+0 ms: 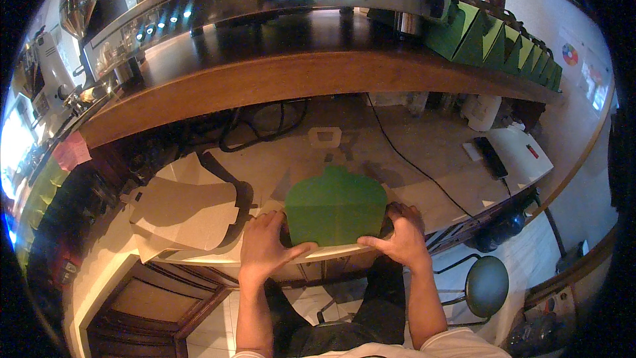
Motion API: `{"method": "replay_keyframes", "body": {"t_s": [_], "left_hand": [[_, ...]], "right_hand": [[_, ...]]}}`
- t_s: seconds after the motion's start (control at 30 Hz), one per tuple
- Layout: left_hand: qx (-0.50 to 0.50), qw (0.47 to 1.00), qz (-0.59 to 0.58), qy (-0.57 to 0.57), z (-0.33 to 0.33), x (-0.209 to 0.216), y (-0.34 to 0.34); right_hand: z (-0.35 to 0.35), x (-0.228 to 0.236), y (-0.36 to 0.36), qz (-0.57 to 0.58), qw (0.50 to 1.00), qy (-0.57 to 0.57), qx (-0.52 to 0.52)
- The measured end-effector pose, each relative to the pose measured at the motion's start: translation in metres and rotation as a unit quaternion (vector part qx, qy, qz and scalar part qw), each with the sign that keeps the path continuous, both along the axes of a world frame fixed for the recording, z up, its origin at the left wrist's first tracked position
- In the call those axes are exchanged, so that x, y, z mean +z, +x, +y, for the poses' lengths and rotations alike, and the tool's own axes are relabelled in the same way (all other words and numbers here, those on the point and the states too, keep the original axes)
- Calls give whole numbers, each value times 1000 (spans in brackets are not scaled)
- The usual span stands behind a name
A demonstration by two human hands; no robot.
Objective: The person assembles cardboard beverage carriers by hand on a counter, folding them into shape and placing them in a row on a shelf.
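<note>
A green cardboard carrier box point(336, 209) stands at the front edge of the light worktop, its broad rounded panel facing me. My left hand point(266, 242) grips its left side, thumb along the lower front edge and fingers at the side. On the right side my right hand point(402, 235) holds it the same way, the thumb near the bottom corner. Just behind the box is a small pale flap with a cut-out handle point(324, 136); whether it belongs to the box I cannot tell. Flat beige cardboard blanks point(185, 215) lie left of my left hand.
A raised wooden shelf point(318, 69) spans the back, bearing an espresso machine point(265, 3) and a row of folded green boxes point(464, 33). A black cable point(417, 167) crosses the worktop toward a dark phone point(489, 157). A round stool point(487, 285) stands at the lower right.
</note>
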State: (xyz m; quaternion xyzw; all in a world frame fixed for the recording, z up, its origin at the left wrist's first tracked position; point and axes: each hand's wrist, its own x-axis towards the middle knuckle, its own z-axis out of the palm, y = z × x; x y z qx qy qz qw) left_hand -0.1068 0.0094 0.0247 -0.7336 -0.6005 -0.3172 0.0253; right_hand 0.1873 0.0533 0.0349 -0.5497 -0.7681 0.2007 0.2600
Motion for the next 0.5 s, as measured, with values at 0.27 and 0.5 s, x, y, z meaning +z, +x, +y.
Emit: {"method": "replay_keyframes", "body": {"t_s": [0.27,0.5], "left_hand": [[10,1000,-16,-16,-2,5,4],[29,1000,-12,-1,4,-9,0]], "right_hand": [[0,-4,1,0,1000,2,-13],[5,-10,4,19,999,26,-1]]}}
